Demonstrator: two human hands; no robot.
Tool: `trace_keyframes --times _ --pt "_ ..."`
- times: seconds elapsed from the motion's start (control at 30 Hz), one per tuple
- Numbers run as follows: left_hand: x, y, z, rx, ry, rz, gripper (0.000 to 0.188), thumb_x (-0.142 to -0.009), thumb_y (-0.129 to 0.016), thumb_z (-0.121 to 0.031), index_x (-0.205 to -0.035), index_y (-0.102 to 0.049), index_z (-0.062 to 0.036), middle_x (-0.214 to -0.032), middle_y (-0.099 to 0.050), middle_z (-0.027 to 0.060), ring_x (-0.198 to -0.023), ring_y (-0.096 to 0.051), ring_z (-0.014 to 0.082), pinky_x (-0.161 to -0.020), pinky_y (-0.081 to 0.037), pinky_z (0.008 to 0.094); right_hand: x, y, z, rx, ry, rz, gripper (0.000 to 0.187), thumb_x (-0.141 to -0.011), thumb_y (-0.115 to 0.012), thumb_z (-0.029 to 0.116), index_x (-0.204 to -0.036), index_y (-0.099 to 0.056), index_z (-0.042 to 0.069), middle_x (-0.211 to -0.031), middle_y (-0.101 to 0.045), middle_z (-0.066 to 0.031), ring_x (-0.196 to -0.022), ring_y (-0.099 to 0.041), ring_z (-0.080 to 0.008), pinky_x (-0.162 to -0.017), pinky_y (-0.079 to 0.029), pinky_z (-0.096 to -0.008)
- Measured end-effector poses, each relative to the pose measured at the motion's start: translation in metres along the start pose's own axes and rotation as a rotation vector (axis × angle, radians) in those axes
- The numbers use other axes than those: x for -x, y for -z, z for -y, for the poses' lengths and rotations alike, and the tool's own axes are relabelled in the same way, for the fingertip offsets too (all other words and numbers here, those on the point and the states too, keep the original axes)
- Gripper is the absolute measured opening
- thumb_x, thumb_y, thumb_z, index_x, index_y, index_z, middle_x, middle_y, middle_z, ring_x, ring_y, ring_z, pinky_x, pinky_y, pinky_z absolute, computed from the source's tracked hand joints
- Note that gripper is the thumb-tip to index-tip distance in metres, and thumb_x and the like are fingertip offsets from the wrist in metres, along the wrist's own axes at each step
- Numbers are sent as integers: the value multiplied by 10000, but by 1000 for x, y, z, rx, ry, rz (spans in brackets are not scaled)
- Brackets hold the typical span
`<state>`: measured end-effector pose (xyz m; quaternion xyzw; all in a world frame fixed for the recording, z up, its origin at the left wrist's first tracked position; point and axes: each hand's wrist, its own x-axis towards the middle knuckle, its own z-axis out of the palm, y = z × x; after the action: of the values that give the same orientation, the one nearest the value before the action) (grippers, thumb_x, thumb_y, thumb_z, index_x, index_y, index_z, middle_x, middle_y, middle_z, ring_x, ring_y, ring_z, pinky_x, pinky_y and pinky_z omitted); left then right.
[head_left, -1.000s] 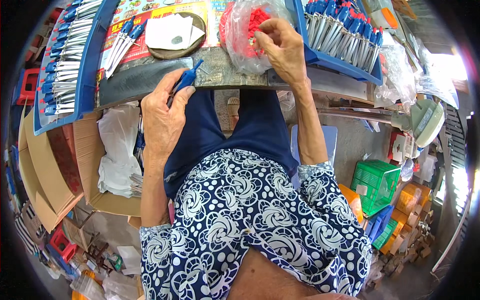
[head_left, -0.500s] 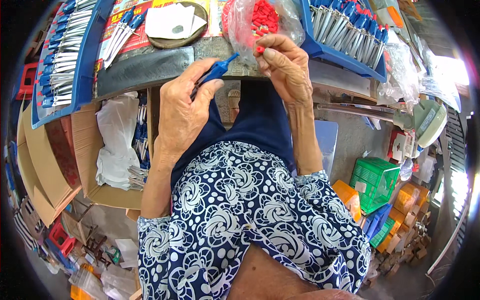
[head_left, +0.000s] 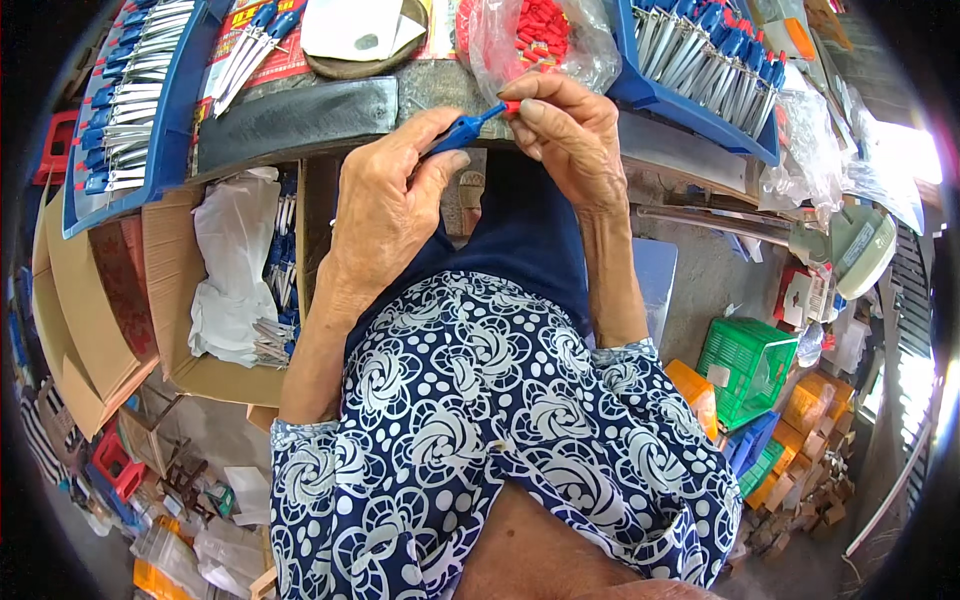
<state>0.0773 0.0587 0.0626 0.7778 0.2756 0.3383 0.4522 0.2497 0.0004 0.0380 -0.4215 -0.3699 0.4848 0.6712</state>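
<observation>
My left hand (head_left: 395,190) is closed around a blue plastic tool (head_left: 462,131) with a thin tapering tip that points up and to the right. Most of its body is hidden in my palm. My right hand (head_left: 570,135) pinches a small red cap (head_left: 512,107) between thumb and forefinger. The cap meets the end of the blue tip; how far it sits over it cannot be seen. Just beyond my right hand, a clear plastic bag (head_left: 588,62) holds a heap of loose red caps (head_left: 543,30) on the table.
Blue trays (head_left: 172,125) (head_left: 690,132) packed with blue-and-silver tools flank the worktable. A dark metal bar (head_left: 300,122) edges the table, near a few loose tools (head_left: 245,65) and a round board (head_left: 415,50) with white paper. An open carton (head_left: 225,388) stands below left; a green crate (head_left: 745,370) right.
My left hand has moved right and slightly up with the blue tool. Its tip, apart from the red cap before, now meets it. My right hand has stayed nearly in place.
</observation>
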Motion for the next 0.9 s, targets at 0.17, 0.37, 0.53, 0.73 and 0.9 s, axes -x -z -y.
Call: trace_keyframes --times 0.17,0.37,0.53,0.73,0.9 --pt "2 -1 3 -16 -10 -1 248 -723 -593 8 -970 -566 21 -826 -613 167 -705 -617 266 -618 -469 288 0 -2 0 39 -15 -13 177 -805 -557 41 -941 -576 -70 -751 -557 -72 -590 -470 -75 -489 -351 -179" --pt "2 3 1 -68 45 50 245 -713 -585 15 -957 -568 19 -843 -606 175 -727 -593 321 -629 -468 311 2 0 0 74 -21 22 159 -808 -582 85 -919 -604 -26 -734 -581 -31 -603 -510 -57 -516 -404 -160" --pt "8 4 8 -158 -4 66 264 -717 -590 16 -981 -578 7 -883 -618 158 -755 -606 263 -661 -471 295 7 -1 -5 128 -38 17 147 -807 -580 80 -910 -606 -22 -730 -582 -27 -591 -509 -55 -514 -404 -160" --pt "11 5 4 -381 -37 128 295 -703 -600 23 -996 -586 -1 -916 -622 144 -780 -614 270 -685 -481 290 11 0 -11 203 -48 1 132 -805 -583 76 -894 -614 -17 -740 -590 -26 -596 -528 -53 -511 -411 -160" --pt "14 4 3 -414 -21 136 311 -699 -593 32 -1007 -583 -8 -883 -616 144 -738 -605 283 -643 -474 307 13 -4 -13 210 -57 -44 115 -785 -565 0 -877 -595 -63 -796 -558 -94 -571 -483 -86 -471 -373 -175"
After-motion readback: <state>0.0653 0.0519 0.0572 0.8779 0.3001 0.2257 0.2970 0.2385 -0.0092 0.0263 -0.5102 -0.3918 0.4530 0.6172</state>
